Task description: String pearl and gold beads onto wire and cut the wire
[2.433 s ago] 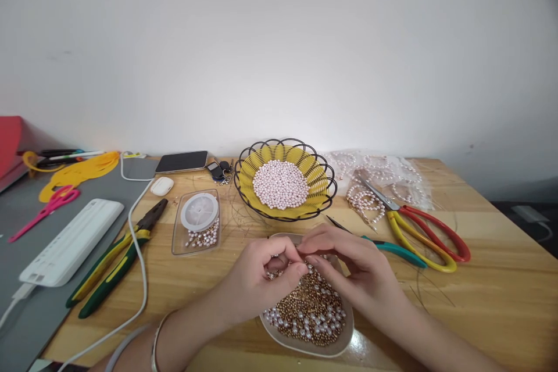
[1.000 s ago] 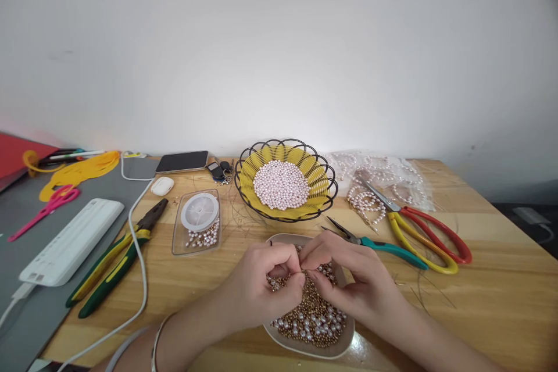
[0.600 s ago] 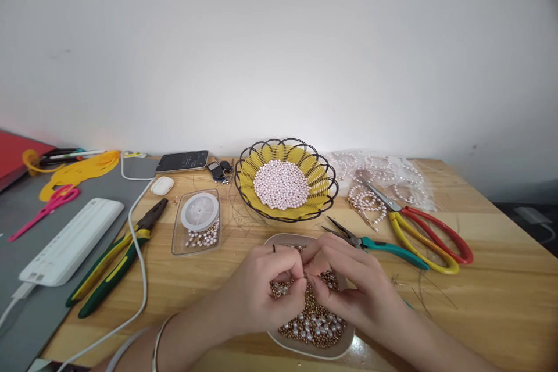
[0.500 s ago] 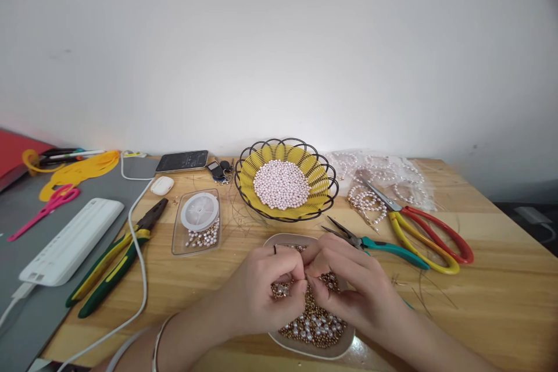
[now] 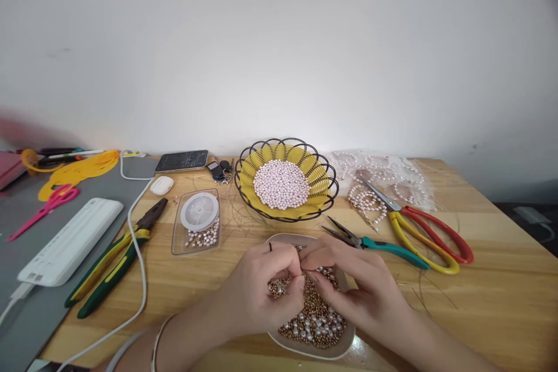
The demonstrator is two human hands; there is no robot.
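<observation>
My left hand and my right hand meet fingertip to fingertip over a shallow white dish heaped with gold and pearl beads. Both hands pinch something very small between thumb and forefinger; it looks like a bead on a thin wire, but it is too small to tell for sure. A bangle circles my left wrist. Just beyond the dish stands a black wire basket with a yellow liner holding pink pearls.
Teal-handled pliers and red-and-yellow scissors lie to the right, near pearl strands on plastic. On the left are a clear box with a thread spool, green pliers, a white cable, a phone and pink scissors.
My hands have sunk a little toward the dish and drawn closer together, still pinching at the fingertips. The red thing at the far left edge has slid mostly out of view.
</observation>
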